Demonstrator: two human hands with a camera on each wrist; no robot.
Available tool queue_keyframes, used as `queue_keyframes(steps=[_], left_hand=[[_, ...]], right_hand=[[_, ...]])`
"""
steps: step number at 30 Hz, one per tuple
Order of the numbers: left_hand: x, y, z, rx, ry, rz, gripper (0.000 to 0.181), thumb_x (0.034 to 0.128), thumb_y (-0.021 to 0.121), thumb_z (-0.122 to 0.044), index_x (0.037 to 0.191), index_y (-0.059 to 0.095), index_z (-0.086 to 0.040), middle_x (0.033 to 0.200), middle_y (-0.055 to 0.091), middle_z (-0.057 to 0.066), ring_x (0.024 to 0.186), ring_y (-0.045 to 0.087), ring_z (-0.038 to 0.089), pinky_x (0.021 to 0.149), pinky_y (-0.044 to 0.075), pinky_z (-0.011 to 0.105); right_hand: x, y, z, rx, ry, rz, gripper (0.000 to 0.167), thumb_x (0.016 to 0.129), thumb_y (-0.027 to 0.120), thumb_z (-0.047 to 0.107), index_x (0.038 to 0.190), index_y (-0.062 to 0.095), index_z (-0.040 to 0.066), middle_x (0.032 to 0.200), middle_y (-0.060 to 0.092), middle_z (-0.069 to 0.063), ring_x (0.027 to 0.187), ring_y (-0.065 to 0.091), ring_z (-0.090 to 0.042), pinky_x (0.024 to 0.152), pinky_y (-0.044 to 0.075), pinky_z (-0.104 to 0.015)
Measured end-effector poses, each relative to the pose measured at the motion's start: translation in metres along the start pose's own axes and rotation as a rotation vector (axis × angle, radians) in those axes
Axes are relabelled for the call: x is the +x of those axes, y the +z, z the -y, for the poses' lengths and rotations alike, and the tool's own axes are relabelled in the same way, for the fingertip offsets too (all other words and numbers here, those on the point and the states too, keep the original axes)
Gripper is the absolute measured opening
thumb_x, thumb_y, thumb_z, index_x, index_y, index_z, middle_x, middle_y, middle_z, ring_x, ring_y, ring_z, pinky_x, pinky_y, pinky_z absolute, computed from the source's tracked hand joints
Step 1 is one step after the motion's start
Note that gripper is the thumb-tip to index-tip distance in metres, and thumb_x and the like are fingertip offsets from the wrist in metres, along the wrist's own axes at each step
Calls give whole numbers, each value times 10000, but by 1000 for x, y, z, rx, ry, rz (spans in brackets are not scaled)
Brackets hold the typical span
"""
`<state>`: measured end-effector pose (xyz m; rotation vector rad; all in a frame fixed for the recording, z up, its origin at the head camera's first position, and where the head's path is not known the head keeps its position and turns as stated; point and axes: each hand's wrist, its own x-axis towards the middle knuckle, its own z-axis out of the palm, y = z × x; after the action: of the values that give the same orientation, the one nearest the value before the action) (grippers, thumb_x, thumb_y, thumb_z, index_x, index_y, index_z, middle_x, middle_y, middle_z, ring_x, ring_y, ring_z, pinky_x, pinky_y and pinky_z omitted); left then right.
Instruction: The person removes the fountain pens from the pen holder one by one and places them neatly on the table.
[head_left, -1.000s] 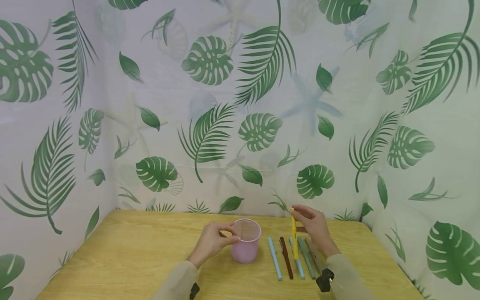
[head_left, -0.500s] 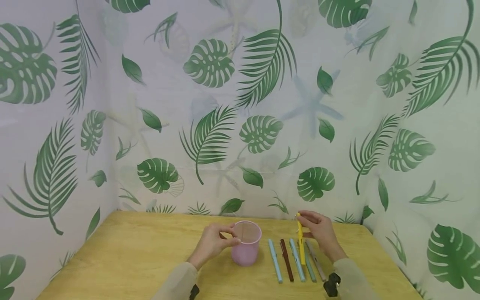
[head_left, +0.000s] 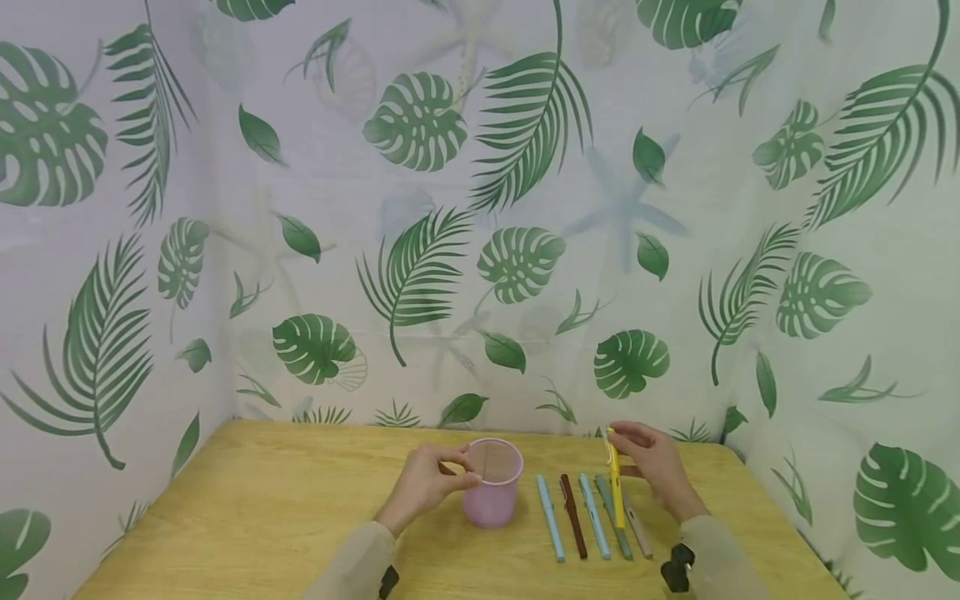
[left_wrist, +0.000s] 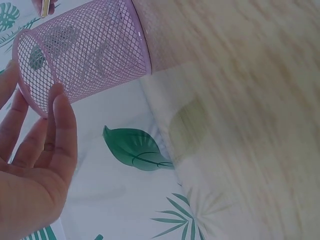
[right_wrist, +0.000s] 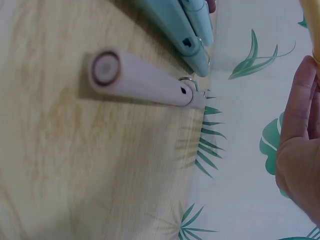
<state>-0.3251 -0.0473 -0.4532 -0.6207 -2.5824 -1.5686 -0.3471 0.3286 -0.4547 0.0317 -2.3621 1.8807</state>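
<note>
My left hand (head_left: 426, 487) pinches the near-left rim of a pink mesh pen cup (head_left: 490, 505), which stands upright on the table. In the left wrist view, the thumb and fingers of this hand (left_wrist: 42, 172) are at the rim of the cup (left_wrist: 95, 62). Off to the right, my right hand (head_left: 660, 471) holds a yellow pen (head_left: 617, 493) by its upper end, tip pointing down, above the row of pens. Below it lie a green pen (head_left: 615, 521) and a pinkish-grey pen (head_left: 639, 533). Only part of the yellow pen (right_wrist: 312, 22) appears in the right wrist view.
Between the cup and the green pen lie a light blue pen (head_left: 551, 518), a dark red pen (head_left: 573, 517) and another light blue pen (head_left: 595, 517), roughly parallel. A leaf-patterned cloth (head_left: 450, 375) backs the wooden table (head_left: 285, 508).
My right hand has shifted to the right with the yellow pen, from over the second light blue pen to over the green and pinkish-grey ones. The left hand and cup stay put.
</note>
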Motion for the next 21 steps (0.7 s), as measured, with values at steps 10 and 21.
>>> queue_keyframes(steps=[10,21], left_hand=[[0,0,0,9,20,4,141,803,809,-249,868,773,-129,1166,717,103,1144,657,318,884,567,451],[2,0,0,12,7,-4,137,793,816,-247,869,777,-139,1132,735,43,1196,629,296,992,493,521]], right_hand=[[-1,-13,-2,-39,14,-16,607,929,673,366,1377,506,-8,1143,697,55,913,632,23,771,602,-340],[5,-37,-11,-66,16,2,638,934,664,375,1389,481,-33,1136,696,50,899,637,29,764,604,-326]])
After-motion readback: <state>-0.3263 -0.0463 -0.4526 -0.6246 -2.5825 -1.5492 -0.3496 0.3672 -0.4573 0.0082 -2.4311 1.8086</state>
